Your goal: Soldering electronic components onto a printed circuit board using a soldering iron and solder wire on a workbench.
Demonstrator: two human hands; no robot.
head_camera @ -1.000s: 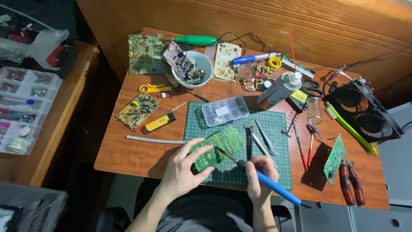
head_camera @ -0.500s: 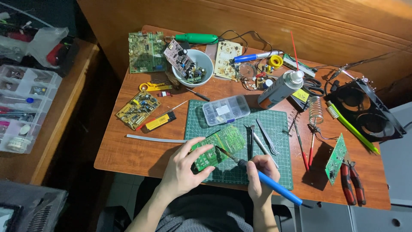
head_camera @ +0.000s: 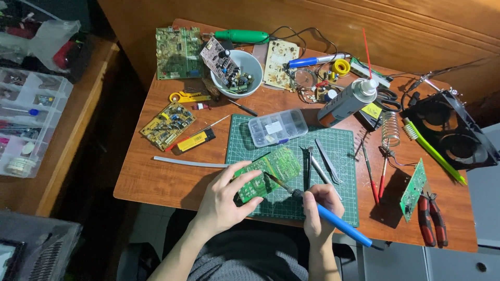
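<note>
Soldering was under way, not finished: my left hand pinched the green circuit board tilted over the cutting mat, my right hand gripped the blue soldering iron, tip on the board.

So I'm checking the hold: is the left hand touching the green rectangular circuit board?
Touching. The head view shows the left hand gripping the green circuit board, fingers wrapped over its near edge.
</note>
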